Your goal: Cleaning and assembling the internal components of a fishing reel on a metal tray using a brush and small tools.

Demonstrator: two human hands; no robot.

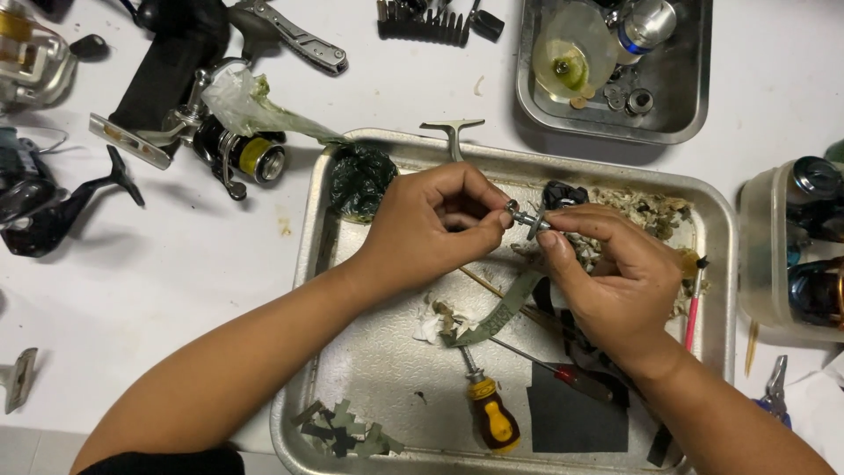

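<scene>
On a white tabletop [176, 290], seen from the head camera, fishing-reel parts lie scattered: a spinning reel [233, 149] with a yellow-banded spool at upper left, a dark reel [35, 207] at the left edge, folding pliers [303, 40] and a black comb-like part [422, 26] along the top. A small steel tray [694, 88] at upper right holds a clear cup with greenish grease and some round metal pieces. The large steel tray [303, 264] in the middle carries a dark green wad [359, 180], greasy tissue scraps [651, 215], a yellow-handled screwdriver [491, 409], a red-handled screwdriver [567, 374], a pink brush [693, 308], a black square pad [576, 418] and cut bits of green tape [338, 431]. A clear tub [760, 255] at the right edge holds more reels. Above the large tray, both hands meet on a small metal shaft [526, 219]: the left hand [431, 224] curls, thumb and forefinger pinching one end; the right hand [615, 273] pinches the other end between thumb and fingertips, remaining fingers bent
</scene>
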